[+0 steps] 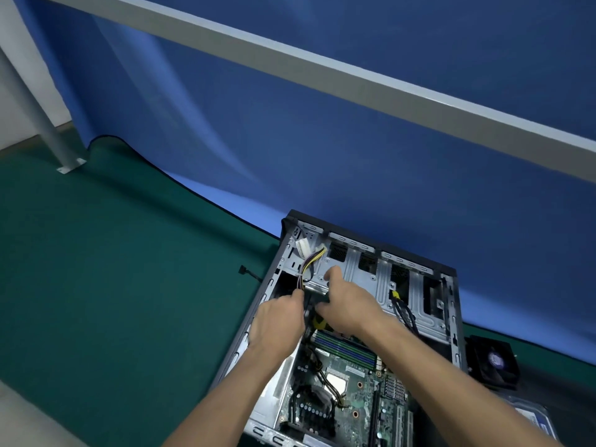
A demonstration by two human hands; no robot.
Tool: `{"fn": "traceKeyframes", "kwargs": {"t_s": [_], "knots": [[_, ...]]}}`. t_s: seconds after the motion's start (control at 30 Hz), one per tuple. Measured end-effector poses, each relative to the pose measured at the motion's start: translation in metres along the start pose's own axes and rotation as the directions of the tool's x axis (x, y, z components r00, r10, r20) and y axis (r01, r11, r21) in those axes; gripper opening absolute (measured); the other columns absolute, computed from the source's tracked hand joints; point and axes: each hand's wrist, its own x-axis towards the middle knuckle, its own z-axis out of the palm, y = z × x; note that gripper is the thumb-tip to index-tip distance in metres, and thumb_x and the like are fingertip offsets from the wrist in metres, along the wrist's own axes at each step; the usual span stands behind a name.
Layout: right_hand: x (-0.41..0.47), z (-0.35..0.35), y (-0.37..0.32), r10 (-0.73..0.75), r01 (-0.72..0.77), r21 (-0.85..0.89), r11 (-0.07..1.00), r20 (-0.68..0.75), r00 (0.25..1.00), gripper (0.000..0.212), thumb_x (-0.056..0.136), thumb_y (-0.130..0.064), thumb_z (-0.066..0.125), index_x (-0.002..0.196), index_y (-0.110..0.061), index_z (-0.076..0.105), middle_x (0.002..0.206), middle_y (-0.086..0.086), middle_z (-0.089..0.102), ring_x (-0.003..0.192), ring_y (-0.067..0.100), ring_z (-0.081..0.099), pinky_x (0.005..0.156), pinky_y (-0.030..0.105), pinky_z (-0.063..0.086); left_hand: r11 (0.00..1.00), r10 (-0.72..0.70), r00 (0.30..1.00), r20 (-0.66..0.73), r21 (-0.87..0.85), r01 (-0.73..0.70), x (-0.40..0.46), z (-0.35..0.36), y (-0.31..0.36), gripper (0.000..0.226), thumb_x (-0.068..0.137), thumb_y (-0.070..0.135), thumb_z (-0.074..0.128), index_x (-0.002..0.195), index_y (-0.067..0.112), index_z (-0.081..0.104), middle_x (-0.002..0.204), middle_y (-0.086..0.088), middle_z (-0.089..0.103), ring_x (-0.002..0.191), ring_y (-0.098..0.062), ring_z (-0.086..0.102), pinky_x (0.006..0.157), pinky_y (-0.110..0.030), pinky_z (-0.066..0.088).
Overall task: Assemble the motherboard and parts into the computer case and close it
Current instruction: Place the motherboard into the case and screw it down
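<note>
The computer case (361,321) lies on its side, open face up, at about 5 o'clock in the view, on a counter (113,269) covered in matte dark green mat. The shell is black with a bare grey sheet-metal interior. Stamped drive bays (371,269) with rectangular cut-outs and round holes run along the far wall.

The motherboard (348,398) is seated in the near half of the case: a green circuit board with a pale square socket, copper-ringed holes and black slots. Long, narrow memory sticks (345,348) in blue and green stand in a row at its far edge.

Both hands work close together at the case's 11 o'clock corner. The left hand (279,321) has its fingers curled around a black cable (306,306). The right hand (346,304) has its fingertips bent down onto a dark part beside it; whether it grips that part cannot be told. The two hands nearly touch.

A bundle of yellow, red and black wires (309,262) rises from just beyond the hands to a white plastic connector (303,246). A second black cable with a yellow tip (398,300) hangs in the bay at 3 o'clock of the hands.

Outside the case at 3 o'clock sits a square black fan (493,362). A small black connector (244,271) lies on the mat at 9 o'clock. A smooth blue cloth backdrop (354,140) and a grey metal rail (290,62) stand behind.
</note>
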Motion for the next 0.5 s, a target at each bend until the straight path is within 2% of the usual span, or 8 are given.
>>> {"fn": "traceKeyframes", "kwargs": {"t_s": [0.07,0.1,0.2,0.27,0.3,0.4,0.43,0.5], "knots": [[-0.002,0.003,0.004,0.022,-0.026,-0.033,0.999,-0.124,0.992,0.035,0.099,-0.040,0.042,0.118,-0.011,0.039,0.085,0.001,0.059,0.072,0.022,0.053,0.059,0.030,0.036,1.000,0.006,1.000,-0.004,-0.002,-0.006,0.001,0.000,0.000,0.019,0.096,0.013,0.034,0.099,0.016,0.052,0.082,-0.004,0.066,0.071,-0.027,0.061,0.057,-0.032,0.029],[-0.004,0.003,0.006,0.033,-0.035,-0.010,0.999,-0.137,0.990,0.036,0.098,-0.042,0.042,0.118,-0.012,0.039,0.093,0.002,0.061,0.077,0.023,0.054,0.063,0.031,0.037,1.000,0.005,1.000,-0.003,-0.001,-0.005,0.001,0.000,0.001,0.018,0.096,0.014,0.035,0.098,0.016,0.052,0.082,-0.004,0.066,0.069,-0.027,0.059,0.057,-0.032,0.029],[-0.006,0.003,0.007,0.024,-0.021,0.093,0.995,-0.036,0.999,0.037,0.096,-0.035,0.048,0.125,-0.018,0.034,0.109,0.004,0.058,0.083,0.023,0.058,0.068,0.032,0.042,1.000,-0.002,1.000,-0.006,0.007,0.002,0.001,-0.001,0.001,0.016,0.097,0.015,0.036,0.098,0.015,0.052,0.080,-0.003,0.064,0.060,-0.023,0.046,0.055,-0.031,0.029],[-0.007,0.005,0.010,0.030,-0.029,0.003,1.000,-0.076,0.997,0.029,0.100,-0.035,0.041,0.119,-0.013,0.044,0.107,0.008,0.064,0.088,0.026,0.062,0.068,0.031,0.043,1.000,0.002,1.000,-0.007,0.009,-0.002,0.001,-0.001,0.000,0.017,0.096,0.013,0.035,0.100,0.015,0.052,0.079,-0.003,0.064,0.058,-0.022,0.042,0.055,-0.031,0.029],[-0.008,0.005,0.011,0.046,-0.050,-0.033,0.998,-0.104,0.994,0.033,0.100,-0.038,0.040,0.120,-0.012,0.045,0.109,0.010,0.064,0.091,0.027,0.062,0.069,0.032,0.042,1.000,0.003,1.000,-0.006,0.007,-0.003,0.001,-0.001,0.000,0.017,0.096,0.013,0.036,0.100,0.015,0.052,0.079,-0.003,0.064,0.058,-0.023,0.044,0.055,-0.031,0.029],[-0.011,0.005,0.011,0.041,-0.040,0.133,0.990,-0.007,0.999,0.055,0.092,-0.031,0.056,0.137,-0.020,0.026,0.125,0.010,0.051,0.086,0.024,0.060,0.070,0.033,0.045,1.000,-0.002,1.000,0.006,0.005,0.002,-0.001,-0.003,0.000,0.016,0.094,0.012,0.037,0.101,0.015,0.051,0.080,-0.004,0.064,0.061,-0.024,0.048,0.055,-0.032,0.028],[-0.012,0.006,0.011,0.030,-0.030,0.155,0.987,0.002,1.000,0.055,0.092,-0.026,0.056,0.137,-0.020,0.025,0.123,0.011,0.052,0.083,0.023,0.060,0.069,0.034,0.047,1.000,0.003,1.000,0.007,0.011,-0.003,-0.001,-0.004,0.000,0.016,0.094,0.012,0.037,0.101,0.015,0.051,0.079,-0.003,0.064,0.060,-0.024,0.046,0.055,-0.032,0.028],[-0.014,0.009,0.011,0.047,-0.040,0.093,0.995,-0.067,0.997,0.040,0.096,-0.029,0.050,0.129,-0.014,0.034,0.109,0.011,0.061,0.085,0.026,0.062,0.070,0.035,0.049,1.000,0.010,1.000,0.005,0.014,-0.010,0.000,-0.003,0.000,0.016,0.095,0.013,0.037,0.102,0.015,0.052,0.080,-0.004,0.065,0.061,-0.025,0.051,0.055,-0.032,0.029]]}}
